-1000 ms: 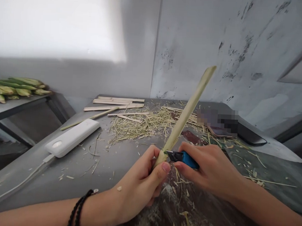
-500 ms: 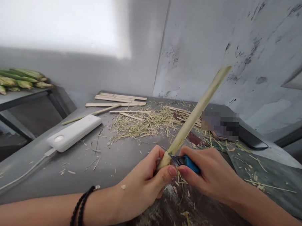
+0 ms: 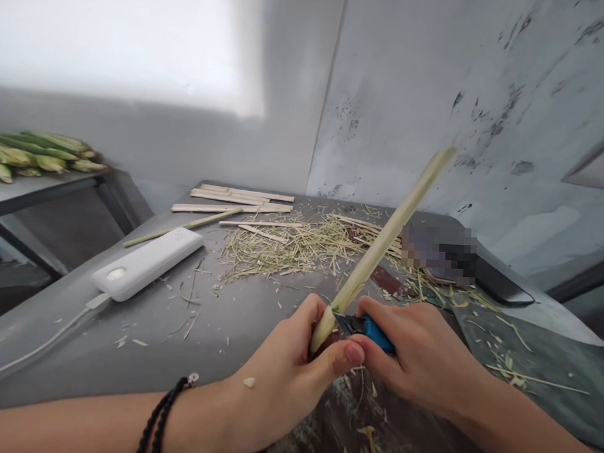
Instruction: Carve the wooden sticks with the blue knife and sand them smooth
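Covering knife handle partly: right hand

The left forearm extends from the lower left, behind the fingers, to the left hand, which is curled in a firm grip with the left index finger bent above and the left thumb extended toward the opposite fingertips. The right forearm rises from the lower right behind its own fingers; the right hand is clenched in a pinch grip, the right index finger above the right thumb, whose tip lies just beside the left thumbnail.
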Tool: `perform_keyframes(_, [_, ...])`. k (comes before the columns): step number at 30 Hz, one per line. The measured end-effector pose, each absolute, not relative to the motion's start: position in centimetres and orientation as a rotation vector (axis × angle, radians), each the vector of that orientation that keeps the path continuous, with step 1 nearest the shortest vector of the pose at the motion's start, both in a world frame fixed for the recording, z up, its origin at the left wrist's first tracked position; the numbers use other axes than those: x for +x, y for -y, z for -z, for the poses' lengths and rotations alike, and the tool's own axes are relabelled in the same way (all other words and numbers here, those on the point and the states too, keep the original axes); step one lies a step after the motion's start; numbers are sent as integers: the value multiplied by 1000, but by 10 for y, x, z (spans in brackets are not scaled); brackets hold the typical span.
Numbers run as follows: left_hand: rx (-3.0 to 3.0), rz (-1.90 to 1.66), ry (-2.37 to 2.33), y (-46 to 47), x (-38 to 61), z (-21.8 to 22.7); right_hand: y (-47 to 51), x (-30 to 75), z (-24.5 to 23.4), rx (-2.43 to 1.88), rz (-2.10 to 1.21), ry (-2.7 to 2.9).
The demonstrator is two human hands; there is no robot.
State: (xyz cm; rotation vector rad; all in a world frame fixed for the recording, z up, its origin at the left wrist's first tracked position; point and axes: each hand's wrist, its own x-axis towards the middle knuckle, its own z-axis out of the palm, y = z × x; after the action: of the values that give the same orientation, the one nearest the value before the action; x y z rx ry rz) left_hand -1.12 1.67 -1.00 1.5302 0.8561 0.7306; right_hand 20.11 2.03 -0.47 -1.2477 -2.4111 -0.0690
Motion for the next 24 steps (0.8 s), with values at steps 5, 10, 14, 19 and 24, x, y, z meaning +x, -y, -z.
perform_keyframes(5, [1538, -742, -825, -17, -10, 7, -21, 201, 4, -1268, 14, 2418])
perform_keyframes(10, [1532, -729, -828, -17, -12, 5, -20, 199, 6, -1276, -15, 2416])
perform_keyframes(14, [1586, -668, -820, -16, -15, 5, -18, 198, 5, -1251, -120, 2434])
perform_keyframes(19, [1719, -702, -918, -13, -15, 9, -18, 194, 3, -1275, 17, 2438])
perform_keyframes(24, [1718, -694, -1009, -13, -12, 12, -20, 189, 5, -1298, 410, 2373])
